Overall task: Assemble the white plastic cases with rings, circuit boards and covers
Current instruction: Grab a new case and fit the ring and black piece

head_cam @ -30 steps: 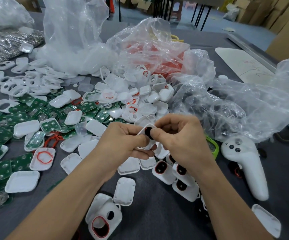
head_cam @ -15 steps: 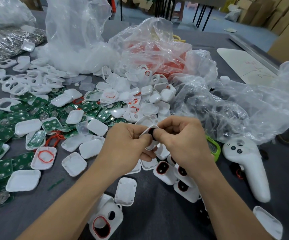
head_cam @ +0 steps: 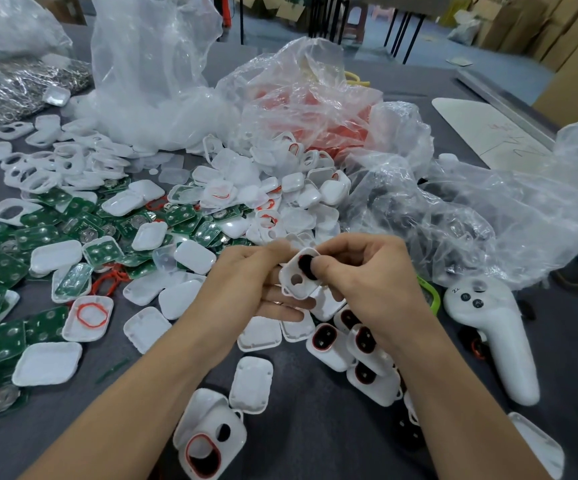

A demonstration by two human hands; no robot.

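Gripped in left hand above counter: white case. Pinched at far end by right hand, thumb over black insert. Hands close together.

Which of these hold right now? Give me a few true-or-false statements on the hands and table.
Both the left hand and the right hand hold one white case. True.
The right thumb sits on a black part in that case. True.
The white controller lies left of the hands. False: it lies to their right.
The green circuit boards are heaped on the right. False: they are on the left.
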